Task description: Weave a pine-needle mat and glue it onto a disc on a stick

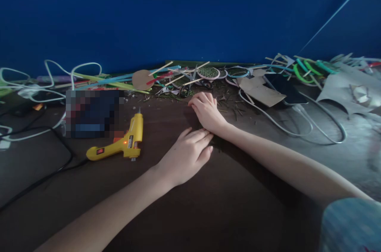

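My left hand (189, 154) lies low over the dark brown table, palm down with its fingers stretched out. Its fingertips reach the wrist of my right hand (207, 113), touching it or just beside it. The right hand rests farther forward, back up, its fingers loosely bent and slightly apart. I see nothing held in either hand, though both palms are hidden. Just beyond the right hand are scissors (194, 75) and scattered green plant bits (230, 103). A yellow hot glue gun (131, 141), its orange light lit, lies to the left of my left hand.
A blurred-out dark object (95, 113) lies behind the glue gun. Along the blue wall (190, 14) run sticks, strips and round pieces such as a cardboard disc (143, 80). To the right are cardboard (262, 89), a phone (285, 89) with a white cable (324, 127), and grey sheet scraps (342, 87).
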Tool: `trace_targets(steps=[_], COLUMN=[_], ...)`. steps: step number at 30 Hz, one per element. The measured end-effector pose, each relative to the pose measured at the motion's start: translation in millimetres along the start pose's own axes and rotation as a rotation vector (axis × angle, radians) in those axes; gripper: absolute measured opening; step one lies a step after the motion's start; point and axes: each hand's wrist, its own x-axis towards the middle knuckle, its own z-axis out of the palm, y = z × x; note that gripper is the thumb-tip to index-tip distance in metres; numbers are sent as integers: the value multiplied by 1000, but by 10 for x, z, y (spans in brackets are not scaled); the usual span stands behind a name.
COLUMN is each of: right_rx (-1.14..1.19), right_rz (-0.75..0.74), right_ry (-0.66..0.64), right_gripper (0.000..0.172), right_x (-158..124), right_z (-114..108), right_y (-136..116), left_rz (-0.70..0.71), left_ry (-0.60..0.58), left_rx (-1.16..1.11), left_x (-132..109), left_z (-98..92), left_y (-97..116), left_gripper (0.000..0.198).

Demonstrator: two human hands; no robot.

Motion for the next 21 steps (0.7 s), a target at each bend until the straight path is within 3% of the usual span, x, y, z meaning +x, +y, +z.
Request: trace_targets(steps=[5,9,14,21], right_rx=[-43,-83,-167,-208], right_rz=[-19,-56,-100,-104], right_ry=[10,21,39,44], right_gripper=[24,25,26,23], right_x=[-1,-28,-55,-60], right_z=[5,-19,-58,-74], right_y=[-8,-21,-42,-69], left_rz=[4,-90,-243,-261], left_ry=[144,245,151,-44], left_rx=[-126,-44,241,432], left_x=[8,15,5,-59], left_z=[-92,-211,-217,-195], left_y=[-9,-29,-94,-51], left_gripper=[32,23,15,14])
